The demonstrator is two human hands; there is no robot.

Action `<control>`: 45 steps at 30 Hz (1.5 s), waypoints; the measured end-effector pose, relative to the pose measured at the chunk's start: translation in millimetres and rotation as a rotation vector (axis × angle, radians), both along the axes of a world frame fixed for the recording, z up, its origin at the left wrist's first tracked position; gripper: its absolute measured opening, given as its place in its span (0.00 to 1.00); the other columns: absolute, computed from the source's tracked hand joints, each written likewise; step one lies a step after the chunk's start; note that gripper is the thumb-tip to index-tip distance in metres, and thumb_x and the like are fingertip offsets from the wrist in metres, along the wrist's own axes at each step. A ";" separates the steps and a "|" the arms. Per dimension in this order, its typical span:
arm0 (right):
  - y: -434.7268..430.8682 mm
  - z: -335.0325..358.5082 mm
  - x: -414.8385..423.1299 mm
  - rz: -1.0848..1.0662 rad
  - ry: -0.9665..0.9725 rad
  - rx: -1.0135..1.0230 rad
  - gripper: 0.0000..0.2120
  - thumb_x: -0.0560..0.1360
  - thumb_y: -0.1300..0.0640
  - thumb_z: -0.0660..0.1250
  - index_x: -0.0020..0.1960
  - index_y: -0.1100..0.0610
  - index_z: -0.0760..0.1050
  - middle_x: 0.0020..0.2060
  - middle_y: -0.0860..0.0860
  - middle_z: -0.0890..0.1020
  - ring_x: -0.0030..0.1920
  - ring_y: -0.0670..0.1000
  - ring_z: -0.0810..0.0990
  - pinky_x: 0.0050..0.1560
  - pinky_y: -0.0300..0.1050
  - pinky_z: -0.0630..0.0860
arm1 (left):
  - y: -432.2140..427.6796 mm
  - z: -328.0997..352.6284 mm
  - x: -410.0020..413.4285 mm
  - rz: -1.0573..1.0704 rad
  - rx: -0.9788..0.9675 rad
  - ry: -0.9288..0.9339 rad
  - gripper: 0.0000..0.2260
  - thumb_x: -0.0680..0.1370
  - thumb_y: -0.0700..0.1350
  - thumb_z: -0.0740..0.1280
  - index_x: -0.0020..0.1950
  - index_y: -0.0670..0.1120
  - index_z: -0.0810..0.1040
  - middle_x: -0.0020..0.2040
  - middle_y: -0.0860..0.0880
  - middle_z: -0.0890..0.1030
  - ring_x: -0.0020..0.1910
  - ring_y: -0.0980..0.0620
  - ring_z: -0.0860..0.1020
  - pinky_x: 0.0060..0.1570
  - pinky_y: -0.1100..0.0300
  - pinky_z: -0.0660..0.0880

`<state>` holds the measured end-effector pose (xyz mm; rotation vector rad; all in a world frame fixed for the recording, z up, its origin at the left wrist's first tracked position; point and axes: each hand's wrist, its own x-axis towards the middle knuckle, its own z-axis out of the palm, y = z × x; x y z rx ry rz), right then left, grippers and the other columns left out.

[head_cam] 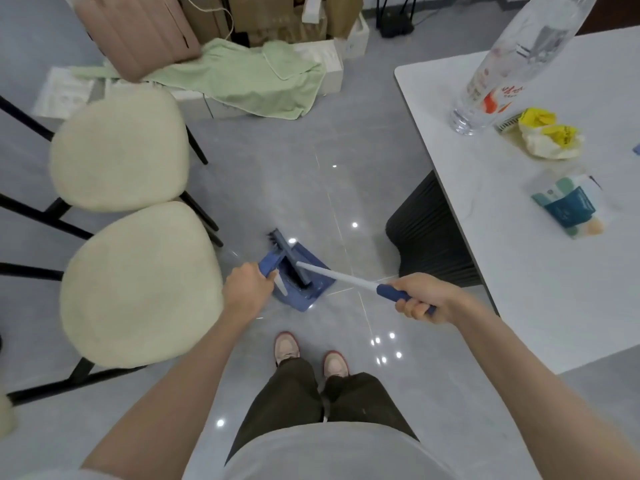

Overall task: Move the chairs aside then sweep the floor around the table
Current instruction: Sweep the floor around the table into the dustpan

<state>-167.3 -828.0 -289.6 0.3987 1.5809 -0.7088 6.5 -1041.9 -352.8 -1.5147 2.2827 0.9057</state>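
Note:
A blue dustpan (311,289) lies on the grey tiled floor (304,188) in front of my feet. My left hand (247,289) grips the dustpan's blue handle. My right hand (424,297) grips the blue grip of a broom (334,274) with a white shaft. The broom's dark head (289,258) rests inside the dustpan. Two cream-cushioned chairs (119,150) (142,285) with black legs stand side by side at the left, away from the white table (540,258) on the right.
On the table stand a clear plastic bottle (512,64), crumpled yellow-and-white wrapping (550,136) and a tissue pack (568,206). The dark table base (429,230) is under its edge. A green cloth (252,77), a pink bag (135,32) and boxes crowd the far floor.

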 end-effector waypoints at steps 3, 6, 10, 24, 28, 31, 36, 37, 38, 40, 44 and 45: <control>-9.6 8.1 8.3 0.098 0.088 -0.010 0.08 0.81 0.59 0.54 0.57 0.60 0.68 0.29 0.53 0.66 0.16 0.42 0.59 0.16 0.31 0.57 | -14.4 -1.4 11.3 0.005 0.019 0.019 0.16 0.76 0.54 0.66 0.46 0.39 0.80 0.45 0.39 0.82 0.45 0.38 0.80 0.45 0.52 0.78; -25.5 4.1 10.6 0.176 0.238 -0.030 0.05 0.81 0.59 0.54 0.50 0.61 0.66 0.30 0.54 0.66 0.16 0.42 0.59 0.18 0.33 0.55 | -28.0 -2.5 18.2 0.009 0.016 0.019 0.16 0.76 0.54 0.66 0.44 0.41 0.80 0.43 0.40 0.82 0.42 0.39 0.79 0.43 0.53 0.77; -47.4 -21.9 2.9 0.283 0.427 -0.023 0.08 0.80 0.64 0.52 0.43 0.60 0.65 0.28 0.55 0.63 0.19 0.46 0.60 0.23 0.38 0.56 | -44.0 -3.9 17.6 0.035 0.002 0.036 0.16 0.76 0.54 0.66 0.46 0.40 0.80 0.44 0.40 0.81 0.39 0.41 0.76 0.40 0.56 0.72; -48.1 -98.3 -20.4 0.193 0.494 0.252 0.15 0.80 0.62 0.53 0.35 0.55 0.64 0.30 0.52 0.68 0.27 0.49 0.66 0.29 0.42 0.68 | -86.8 -20.8 -8.2 -0.049 -0.002 -0.012 0.16 0.77 0.53 0.66 0.52 0.40 0.79 0.47 0.39 0.82 0.46 0.38 0.79 0.47 0.51 0.76; -62.4 -93.9 -3.9 0.061 0.333 0.223 0.18 0.78 0.68 0.52 0.31 0.56 0.57 0.19 0.50 0.61 0.17 0.47 0.58 0.21 0.32 0.53 | -88.1 -22.9 -15.3 -0.076 0.003 -0.010 0.16 0.77 0.52 0.66 0.52 0.39 0.79 0.47 0.39 0.82 0.47 0.38 0.79 0.46 0.52 0.75; -79.2 -74.8 5.0 0.086 0.198 0.150 0.17 0.79 0.67 0.50 0.33 0.56 0.58 0.14 0.49 0.60 0.11 0.45 0.56 0.19 0.27 0.53 | -87.2 -22.5 -24.0 -0.115 0.010 0.002 0.15 0.77 0.52 0.66 0.51 0.39 0.80 0.47 0.39 0.82 0.47 0.38 0.80 0.45 0.53 0.75; -93.4 -21.2 -12.8 0.171 0.076 0.083 0.16 0.79 0.64 0.52 0.63 0.58 0.71 0.28 0.51 0.61 0.14 0.41 0.57 0.16 0.30 0.52 | -82.9 -18.2 -40.5 -0.149 0.016 0.002 0.15 0.77 0.52 0.65 0.48 0.40 0.80 0.45 0.41 0.82 0.44 0.41 0.79 0.42 0.55 0.72; -92.8 -12.0 -17.8 0.135 0.070 0.073 0.20 0.80 0.63 0.52 0.70 0.60 0.67 0.29 0.50 0.61 0.14 0.41 0.57 0.16 0.30 0.52 | -82.1 -17.2 -42.3 -0.149 0.015 -0.002 0.15 0.77 0.53 0.65 0.48 0.40 0.80 0.45 0.41 0.82 0.44 0.41 0.79 0.42 0.55 0.72; -92.1 -2.7 -21.5 0.090 0.057 0.056 0.20 0.81 0.62 0.52 0.72 0.60 0.65 0.29 0.50 0.62 0.13 0.41 0.57 0.15 0.29 0.53 | -82.3 -16.1 -43.0 -0.151 0.015 -0.010 0.15 0.77 0.53 0.65 0.49 0.40 0.80 0.45 0.41 0.82 0.44 0.40 0.79 0.42 0.55 0.72; -87.6 12.3 -27.2 0.014 0.036 0.026 0.10 0.82 0.58 0.53 0.59 0.59 0.70 0.30 0.50 0.63 0.14 0.41 0.58 0.14 0.28 0.54 | -85.1 -13.8 -42.9 -0.161 0.008 -0.018 0.16 0.77 0.54 0.65 0.48 0.40 0.80 0.45 0.40 0.82 0.42 0.41 0.78 0.40 0.57 0.71; -78.7 25.8 -34.7 -0.009 0.086 -0.010 0.07 0.82 0.57 0.55 0.51 0.59 0.68 0.30 0.51 0.66 0.16 0.41 0.59 0.14 0.30 0.56 | -92.0 -8.7 -44.5 -0.195 -0.025 -0.005 0.17 0.77 0.54 0.66 0.44 0.40 0.80 0.42 0.40 0.83 0.42 0.40 0.79 0.40 0.55 0.74; -80.1 28.0 -36.2 -0.002 0.108 -0.015 0.06 0.82 0.57 0.55 0.52 0.59 0.68 0.30 0.51 0.66 0.16 0.41 0.60 0.14 0.30 0.56 | -93.9 -6.8 -46.7 -0.194 -0.032 0.010 0.16 0.76 0.54 0.66 0.44 0.40 0.80 0.42 0.40 0.83 0.43 0.40 0.80 0.42 0.54 0.75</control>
